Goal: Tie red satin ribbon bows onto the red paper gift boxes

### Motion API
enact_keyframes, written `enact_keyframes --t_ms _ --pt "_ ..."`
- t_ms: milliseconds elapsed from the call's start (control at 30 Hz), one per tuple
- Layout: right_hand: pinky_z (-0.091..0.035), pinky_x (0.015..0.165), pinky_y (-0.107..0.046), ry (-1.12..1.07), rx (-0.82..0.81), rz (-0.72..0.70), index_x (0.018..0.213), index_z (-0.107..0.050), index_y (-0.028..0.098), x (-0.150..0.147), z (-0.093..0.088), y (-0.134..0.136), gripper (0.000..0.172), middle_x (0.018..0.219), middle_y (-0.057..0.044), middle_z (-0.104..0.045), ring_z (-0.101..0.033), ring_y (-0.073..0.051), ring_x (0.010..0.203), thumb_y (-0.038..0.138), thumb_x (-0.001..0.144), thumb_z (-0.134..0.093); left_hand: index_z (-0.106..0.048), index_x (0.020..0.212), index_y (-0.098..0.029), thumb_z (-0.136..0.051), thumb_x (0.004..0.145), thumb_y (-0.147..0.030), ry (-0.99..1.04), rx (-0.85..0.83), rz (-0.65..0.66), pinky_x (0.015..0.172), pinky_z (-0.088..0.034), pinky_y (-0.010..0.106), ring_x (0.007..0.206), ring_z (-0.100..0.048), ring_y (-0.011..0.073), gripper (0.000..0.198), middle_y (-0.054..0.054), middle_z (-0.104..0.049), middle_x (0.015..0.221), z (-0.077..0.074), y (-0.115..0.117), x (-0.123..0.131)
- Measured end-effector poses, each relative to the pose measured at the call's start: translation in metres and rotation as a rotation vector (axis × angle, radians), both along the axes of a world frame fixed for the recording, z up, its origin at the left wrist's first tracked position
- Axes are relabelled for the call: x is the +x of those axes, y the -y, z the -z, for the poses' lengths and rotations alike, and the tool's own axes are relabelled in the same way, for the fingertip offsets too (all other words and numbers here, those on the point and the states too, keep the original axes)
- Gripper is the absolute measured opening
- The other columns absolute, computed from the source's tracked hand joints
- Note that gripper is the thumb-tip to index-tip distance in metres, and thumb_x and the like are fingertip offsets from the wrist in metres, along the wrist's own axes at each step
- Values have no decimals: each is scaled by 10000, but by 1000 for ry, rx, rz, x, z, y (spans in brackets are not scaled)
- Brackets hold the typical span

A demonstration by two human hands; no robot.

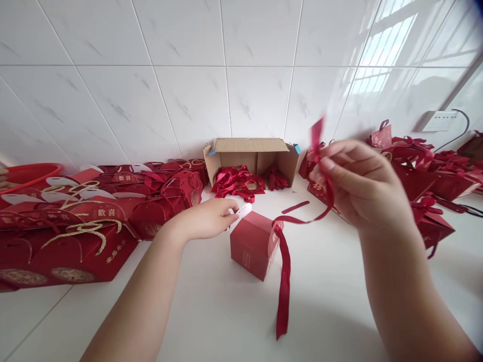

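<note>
The ribbon (284, 281), tip blurred, sat pinched in my right hand (350, 183); my left hand (209, 218) pinched the red box's (248, 246) white flap (245, 209).

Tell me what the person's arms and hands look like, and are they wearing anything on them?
The left hand and right hand are bare: no gloves, and no rings that I can see. The left forearm and right forearm are bare too, with no sleeve, watch or bracelet showing. The right hand is a bit blurry.

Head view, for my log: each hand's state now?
Left hand: closed, pinching the white flap of a red cardboard box.
Right hand: closed, holding a glossy red ribbon.
</note>
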State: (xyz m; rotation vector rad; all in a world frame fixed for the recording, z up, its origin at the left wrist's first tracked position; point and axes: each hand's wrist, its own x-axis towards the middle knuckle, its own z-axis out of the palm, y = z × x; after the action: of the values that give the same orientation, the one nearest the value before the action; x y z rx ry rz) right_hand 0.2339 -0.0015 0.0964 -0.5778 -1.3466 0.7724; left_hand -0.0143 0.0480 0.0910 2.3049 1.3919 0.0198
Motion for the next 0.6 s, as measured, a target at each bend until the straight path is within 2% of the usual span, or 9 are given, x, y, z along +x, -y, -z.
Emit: enact_keyframes --t_ms 167,300,433,600 --pt "-499 749 -316 368 -352 -238 940 -724 221 -16 17 -18 197 902 -34 -707 -633 -160 819 298 763 -686 -562 1099 -282 -380 852 -460 45 -72 -87 628 -421 251 878 -618 214 355 21 -684 992 0 -4 -1" --pt "-473 713 -304 574 -525 -331 903 -737 190 -29 28 -28 218 862 -43 -710 -622 -171 782 339 768 -654 -481 1223 -305 -380 850 -460 60 -108 -110 580 -409 239 782 -616 189 416 8 -700 926 -1 -5 -2" --pt "-439 603 -274 624 -625 -328 797 -740 169 -36 36 -35 273 766 -43 -701 -596 -155 670 420 759 -641 -454 1269 -321 -375 834 -468 50 -106 -133 502 -371 236 651 -581 176 466 1 -703 863 0 -5 -2" --pt "-402 529 -255 595 -673 -309 789 -747 175 -36 41 -41 294 727 -34 -693 -593 -155 646 450 723 -667 -451 1300 -317 -387 804 -447 46 -96 -128 516 -387 248 689 -599 199 517 12 -702 872 -1 -4 -2"
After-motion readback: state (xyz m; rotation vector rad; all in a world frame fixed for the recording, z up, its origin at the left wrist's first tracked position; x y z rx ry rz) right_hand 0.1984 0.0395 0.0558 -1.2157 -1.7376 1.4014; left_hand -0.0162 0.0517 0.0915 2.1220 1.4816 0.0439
